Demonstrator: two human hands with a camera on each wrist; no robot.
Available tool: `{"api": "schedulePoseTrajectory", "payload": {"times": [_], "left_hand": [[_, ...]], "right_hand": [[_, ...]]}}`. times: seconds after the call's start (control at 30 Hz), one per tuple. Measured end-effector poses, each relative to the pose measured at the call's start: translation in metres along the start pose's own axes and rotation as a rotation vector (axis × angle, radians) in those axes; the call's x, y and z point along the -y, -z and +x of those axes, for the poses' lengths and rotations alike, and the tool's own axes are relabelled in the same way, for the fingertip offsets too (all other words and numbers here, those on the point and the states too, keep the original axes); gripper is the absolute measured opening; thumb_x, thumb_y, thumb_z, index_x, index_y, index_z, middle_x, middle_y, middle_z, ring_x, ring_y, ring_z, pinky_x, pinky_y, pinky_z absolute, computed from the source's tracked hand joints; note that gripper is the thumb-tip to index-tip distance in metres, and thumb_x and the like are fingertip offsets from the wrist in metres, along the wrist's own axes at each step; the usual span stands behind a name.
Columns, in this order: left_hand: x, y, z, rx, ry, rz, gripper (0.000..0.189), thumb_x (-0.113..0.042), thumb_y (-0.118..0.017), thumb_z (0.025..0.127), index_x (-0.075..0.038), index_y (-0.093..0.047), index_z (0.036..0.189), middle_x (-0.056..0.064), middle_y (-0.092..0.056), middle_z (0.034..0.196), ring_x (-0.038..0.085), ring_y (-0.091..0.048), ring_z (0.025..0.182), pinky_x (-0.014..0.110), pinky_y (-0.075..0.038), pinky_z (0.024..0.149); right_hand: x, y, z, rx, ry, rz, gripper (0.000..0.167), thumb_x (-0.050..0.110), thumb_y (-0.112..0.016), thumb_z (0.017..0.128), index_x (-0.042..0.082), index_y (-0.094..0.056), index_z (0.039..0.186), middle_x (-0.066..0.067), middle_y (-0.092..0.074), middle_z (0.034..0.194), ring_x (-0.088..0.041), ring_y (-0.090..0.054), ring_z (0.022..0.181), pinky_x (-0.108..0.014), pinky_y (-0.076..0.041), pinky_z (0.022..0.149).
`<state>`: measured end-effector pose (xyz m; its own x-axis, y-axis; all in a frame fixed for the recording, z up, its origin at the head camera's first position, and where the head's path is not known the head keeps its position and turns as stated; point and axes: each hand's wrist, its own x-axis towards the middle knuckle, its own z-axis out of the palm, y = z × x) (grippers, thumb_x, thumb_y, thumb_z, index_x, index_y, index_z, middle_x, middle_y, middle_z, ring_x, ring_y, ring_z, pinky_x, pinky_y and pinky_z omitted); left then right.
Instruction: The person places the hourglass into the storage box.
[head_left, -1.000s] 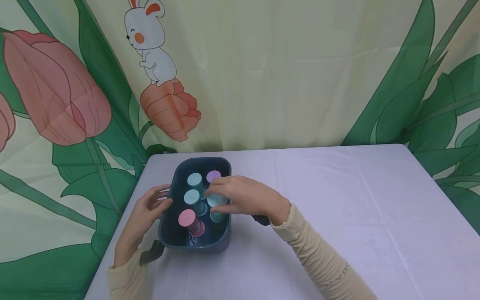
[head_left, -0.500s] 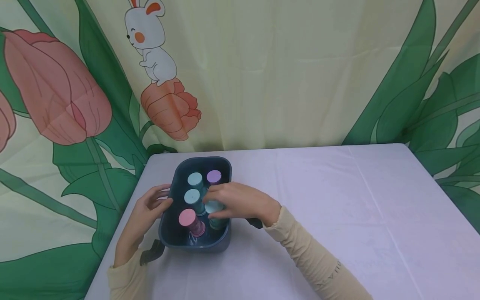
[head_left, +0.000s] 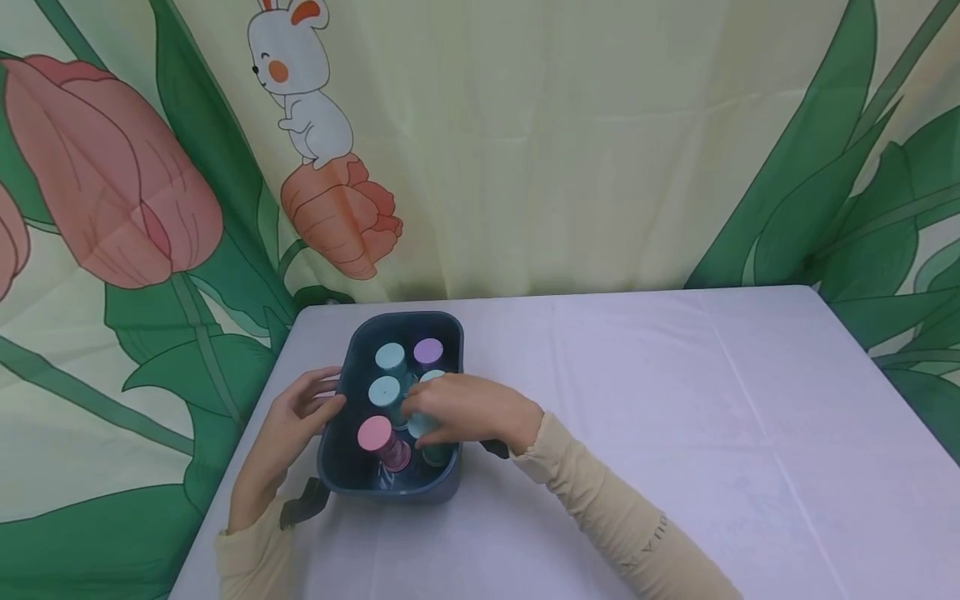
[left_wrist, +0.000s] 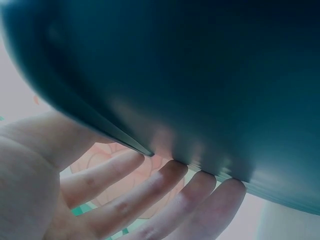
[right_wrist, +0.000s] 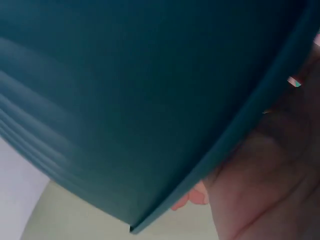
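A dark blue bin (head_left: 336,481) stands on the table, holding several upright spool-shaped pieces with round tops. The pink piece (head_left: 375,434) is at its near left, the purple piece (head_left: 428,351) at its far right. Two light-blue pieces (head_left: 385,391) stand along the left. My right hand (head_left: 472,408) reaches over the right rim and grips a light-blue piece (head_left: 422,425) between thumb and fingers. Another light-blue top (head_left: 432,377) shows just behind that hand. My left hand (head_left: 294,425) rests against the bin's left side; its extended fingers (left_wrist: 135,205) touch the outer wall.
A white cloth covers the table (head_left: 675,433), which stretches away to the right of the bin. Behind it hangs a printed curtain (head_left: 540,150) with a rabbit, a carrot and tulips. Bin walls fill much of both wrist views.
My right hand has moved toward me and slightly left with the light-blue piece. The purple top and another light-blue top have come into sight behind it. My left hand stays put.
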<state>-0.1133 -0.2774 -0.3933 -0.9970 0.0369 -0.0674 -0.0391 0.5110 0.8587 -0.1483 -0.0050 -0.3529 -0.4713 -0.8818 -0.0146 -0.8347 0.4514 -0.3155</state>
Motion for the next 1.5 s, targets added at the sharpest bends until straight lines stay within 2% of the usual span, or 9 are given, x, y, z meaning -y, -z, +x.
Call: {"api": "schedulePoseTrajectory", "payload": {"times": [0.33, 0.87, 1.1, 1.2, 1.33, 1.4, 1.5], "left_hand": [[0.001, -0.001, 0.001, 0.003, -0.005, -0.002, 0.057, -0.035, -0.063, 0.098, -0.017, -0.043, 0.148, 0.020, -0.053, 0.143, 0.040, -0.056, 0.126, 0.052, -0.053, 0.092], [-0.003, 0.003, 0.001, 0.005, -0.015, 0.021, 0.058, -0.038, -0.062, 0.098, -0.016, -0.043, 0.148, 0.021, -0.053, 0.142, 0.042, -0.055, 0.126, 0.052, -0.052, 0.092], [0.000, 0.002, 0.002, 0.015, 0.002, 0.006, 0.060, -0.039, -0.063, 0.097, -0.017, -0.042, 0.149, 0.020, -0.051, 0.144, 0.042, -0.054, 0.128, 0.055, -0.051, 0.094], [0.000, 0.001, 0.001, 0.011, 0.000, 0.008, 0.059, -0.039, -0.063, 0.097, -0.017, -0.042, 0.149, 0.020, -0.052, 0.144, 0.041, -0.054, 0.128, 0.055, -0.051, 0.094], [-0.004, 0.002, -0.001, 0.011, -0.004, 0.025, 0.059, -0.039, -0.062, 0.098, -0.016, -0.043, 0.149, 0.021, -0.052, 0.143, 0.042, -0.054, 0.128, 0.054, -0.052, 0.093], [-0.007, 0.003, -0.002, 0.017, -0.017, 0.039, 0.058, -0.038, -0.062, 0.098, -0.015, -0.043, 0.148, 0.021, -0.053, 0.143, 0.042, -0.054, 0.127, 0.049, -0.054, 0.092], [-0.013, 0.008, -0.004, 0.019, -0.055, 0.068, 0.056, -0.035, -0.061, 0.099, -0.012, -0.044, 0.147, 0.019, -0.055, 0.140, 0.038, -0.057, 0.125, 0.034, -0.056, 0.088]], "right_hand": [[0.003, -0.006, 0.006, 0.012, 0.008, -0.039, 0.038, 0.027, -0.083, 0.081, 0.015, -0.073, 0.116, 0.005, -0.072, 0.102, -0.004, -0.065, 0.085, -0.015, -0.052, 0.080], [0.008, -0.005, 0.011, 0.037, -0.010, -0.092, 0.038, 0.025, -0.084, 0.081, 0.016, -0.073, 0.116, 0.006, -0.071, 0.099, -0.005, -0.063, 0.081, -0.016, -0.053, 0.077], [0.008, -0.007, 0.011, 0.041, -0.011, -0.101, 0.037, 0.025, -0.083, 0.082, 0.016, -0.073, 0.116, 0.006, -0.071, 0.098, -0.004, -0.063, 0.079, -0.015, -0.052, 0.076], [0.007, -0.008, 0.010, 0.023, 0.000, -0.118, 0.036, 0.028, -0.081, 0.084, 0.017, -0.073, 0.116, 0.006, -0.071, 0.100, -0.004, -0.063, 0.083, -0.015, -0.052, 0.079], [0.006, -0.004, 0.008, -0.002, 0.001, -0.118, 0.035, 0.032, -0.079, 0.086, 0.018, -0.073, 0.118, 0.005, -0.071, 0.109, -0.005, -0.065, 0.096, -0.017, -0.052, 0.087], [0.006, 0.001, 0.005, -0.014, -0.002, -0.107, 0.037, 0.032, -0.078, 0.087, 0.018, -0.071, 0.120, 0.004, -0.071, 0.114, -0.007, -0.065, 0.103, -0.019, -0.052, 0.090], [0.006, 0.008, 0.000, -0.045, 0.007, -0.099, 0.040, 0.033, -0.076, 0.088, 0.015, -0.069, 0.124, 0.001, -0.069, 0.118, -0.008, -0.064, 0.106, -0.020, -0.051, 0.092]]}}
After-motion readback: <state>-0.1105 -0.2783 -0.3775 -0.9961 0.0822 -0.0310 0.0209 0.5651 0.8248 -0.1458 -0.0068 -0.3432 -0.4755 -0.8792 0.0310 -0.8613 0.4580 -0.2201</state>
